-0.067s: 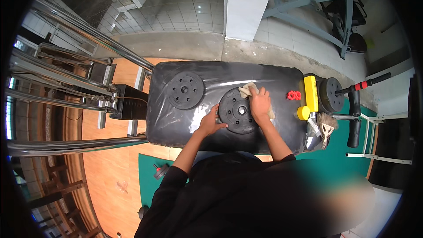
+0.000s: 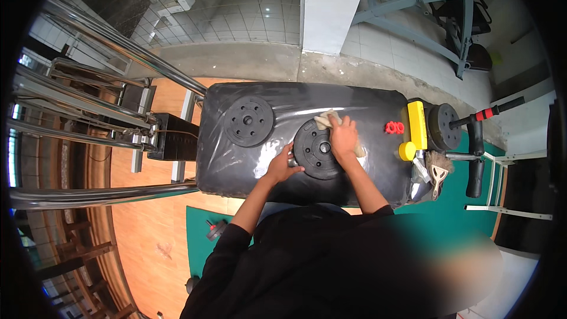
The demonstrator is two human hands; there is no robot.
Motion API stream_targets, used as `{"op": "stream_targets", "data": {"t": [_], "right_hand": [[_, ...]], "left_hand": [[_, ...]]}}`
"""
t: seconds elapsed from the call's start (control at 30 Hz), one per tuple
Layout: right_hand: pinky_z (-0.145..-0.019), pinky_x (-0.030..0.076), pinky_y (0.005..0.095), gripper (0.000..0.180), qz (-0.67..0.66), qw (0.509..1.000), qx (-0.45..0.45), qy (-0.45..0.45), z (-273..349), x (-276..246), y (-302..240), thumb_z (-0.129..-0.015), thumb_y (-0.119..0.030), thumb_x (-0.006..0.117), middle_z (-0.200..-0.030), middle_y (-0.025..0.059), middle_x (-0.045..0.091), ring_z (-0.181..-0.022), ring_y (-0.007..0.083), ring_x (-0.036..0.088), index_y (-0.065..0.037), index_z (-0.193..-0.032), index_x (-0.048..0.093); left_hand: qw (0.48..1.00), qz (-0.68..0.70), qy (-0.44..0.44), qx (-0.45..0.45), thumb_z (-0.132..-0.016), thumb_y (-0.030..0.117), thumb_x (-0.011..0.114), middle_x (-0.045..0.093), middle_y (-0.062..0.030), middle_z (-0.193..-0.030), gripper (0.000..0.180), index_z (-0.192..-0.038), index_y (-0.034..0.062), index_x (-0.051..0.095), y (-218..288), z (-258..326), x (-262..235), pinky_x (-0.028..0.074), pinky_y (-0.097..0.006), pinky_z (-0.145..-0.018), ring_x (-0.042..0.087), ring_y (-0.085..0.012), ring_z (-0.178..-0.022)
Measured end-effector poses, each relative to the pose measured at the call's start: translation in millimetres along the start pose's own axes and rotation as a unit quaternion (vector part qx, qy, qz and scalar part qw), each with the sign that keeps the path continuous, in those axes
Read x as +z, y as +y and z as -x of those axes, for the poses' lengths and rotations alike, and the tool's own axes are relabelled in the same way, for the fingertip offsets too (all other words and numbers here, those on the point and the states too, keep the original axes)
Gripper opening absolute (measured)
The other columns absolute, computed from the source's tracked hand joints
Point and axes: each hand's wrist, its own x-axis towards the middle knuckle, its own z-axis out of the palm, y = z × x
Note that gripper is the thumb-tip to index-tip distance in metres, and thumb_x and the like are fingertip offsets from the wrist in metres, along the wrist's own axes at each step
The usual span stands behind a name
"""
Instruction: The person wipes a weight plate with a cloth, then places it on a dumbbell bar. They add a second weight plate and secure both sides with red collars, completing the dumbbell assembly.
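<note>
OK so the weight plate [image 2: 313, 162] was dull black, round, holes ringing its hub, lying nearer the bench's [image 2: 354, 99] right edge than its left. Left hand [image 2: 282, 167] kinda spread along its rim; right hand [image 2: 345, 138] gripped a pale cloth [image 2: 326, 120] against it.

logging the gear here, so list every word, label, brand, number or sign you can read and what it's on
No text can be read for certain, so there is nothing to quote.
Yellow container: small dark marks that look like print, too small to read.
Middle weight plate: any raised lettering is too small to make out.
Left weight plate: same, nothing legible.
Red collars: no lettering that can be made out.
</note>
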Motion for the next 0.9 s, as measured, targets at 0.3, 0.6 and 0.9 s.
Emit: {"op": "stream_targets", "data": {"t": [0.3, 0.6, 0.9], "right_hand": [[-0.074, 0.046, 0.0383, 0.030, -0.028, 0.982, -0.186, -0.027, 0, 21, -54, -0.082, -0.018, 0.052, -0.100, 0.0068, 0.053, -0.093, 0.0257, 0.052, -0.026, -0.108, 0.066], [-0.072, 0.049, 0.0380, 0.035, 0.013, 0.997, -0.080, -0.014, 3, 11, -36, -0.080, -0.013, 0.053, -0.100, 0.0085, 0.055, -0.091, 0.0269, 0.054, -0.027, -0.110, 0.066], [-0.073, 0.046, 0.0380, 0.034, 0.026, 0.994, -0.100, -0.022, -18, 1, 8, -0.081, -0.014, 0.052, -0.099, 0.0081, 0.052, -0.094, 0.0272, 0.052, -0.027, -0.110, 0.065]], "left_hand": [[0.997, 0.067, 0.045, 0.009, -0.065, 0.019, 0.085, 0.047, -0.0144, -0.135, 0.094, -0.140, 0.0015, 0.031, 2, -3, 7, 0.045, -0.035, -0.095, 0.053, -0.0268, -0.117], [0.993, 0.105, 0.051, 0.019, -0.065, 0.020, 0.085, 0.049, -0.0144, -0.133, 0.093, -0.140, 0.0019, 0.033, -13, -4, 13, 0.044, -0.035, -0.097, 0.052, -0.0275, -0.119], [0.992, 0.104, 0.066, 0.032, -0.068, 0.018, 0.084, 0.050, -0.0122, -0.133, 0.087, -0.139, 0.0032, 0.036, -9, 0, 10, 0.041, -0.035, -0.099, 0.053, -0.0248, -0.119]]}}
